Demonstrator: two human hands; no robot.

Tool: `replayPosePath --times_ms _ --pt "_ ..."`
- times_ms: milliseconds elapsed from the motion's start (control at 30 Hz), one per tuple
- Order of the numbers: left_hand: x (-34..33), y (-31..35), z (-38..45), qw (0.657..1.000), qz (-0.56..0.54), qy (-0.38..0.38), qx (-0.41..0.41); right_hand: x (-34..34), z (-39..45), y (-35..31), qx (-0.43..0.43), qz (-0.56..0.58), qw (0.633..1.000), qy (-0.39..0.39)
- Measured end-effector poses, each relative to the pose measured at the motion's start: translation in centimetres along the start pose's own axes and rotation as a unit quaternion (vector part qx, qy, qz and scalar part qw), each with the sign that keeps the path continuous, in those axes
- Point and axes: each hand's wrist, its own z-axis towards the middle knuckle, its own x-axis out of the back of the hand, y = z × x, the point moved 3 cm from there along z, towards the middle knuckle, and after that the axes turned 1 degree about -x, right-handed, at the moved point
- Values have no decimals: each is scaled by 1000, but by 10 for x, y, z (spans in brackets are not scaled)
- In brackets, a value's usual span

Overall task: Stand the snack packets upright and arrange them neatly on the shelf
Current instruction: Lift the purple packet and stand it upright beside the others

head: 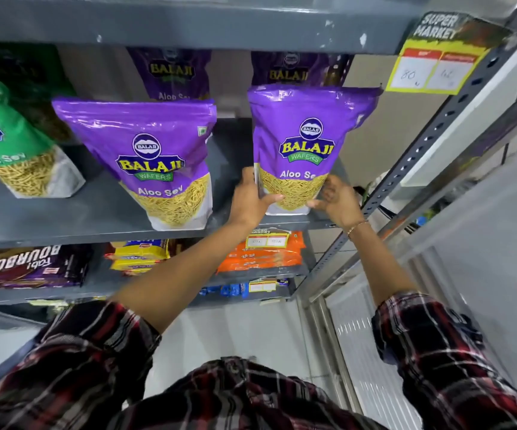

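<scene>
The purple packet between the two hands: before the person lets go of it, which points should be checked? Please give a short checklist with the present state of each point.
1. Purple packet stands upright: ok, top edge up, only a slight lean.
2. Its base rests on the shelf: ok, near the front edge.
3. Both hands steady it: ok, left hand on its lower left side, right hand at its lower right corner.
4. Label faces forward: ok, the print is readable.
5. Gap to the neighbouring purple packet: ok, apart, not touching.
6. In line with that neighbour: not ok, the neighbour tilts and its base sits nearer the front edge.
</scene>
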Motion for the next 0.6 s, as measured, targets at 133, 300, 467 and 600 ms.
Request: replayPosePath --times_ms 133,300,467,600 --pt "-4 -4 -16 1000 2 -8 -6 3 -17 8 13 -25 1000 4" --pt "-7 -5 -27 1000 -23 -8 -9 -2 -34 -1 30 -77 997 2" --pt "1 -14 -52 999 -49 -2 -1 -10 -70 3 88 -157 961 212" --pt "40 -55 -89 1000 -6 6 9 -86 -97 21 112 -189 955 199"
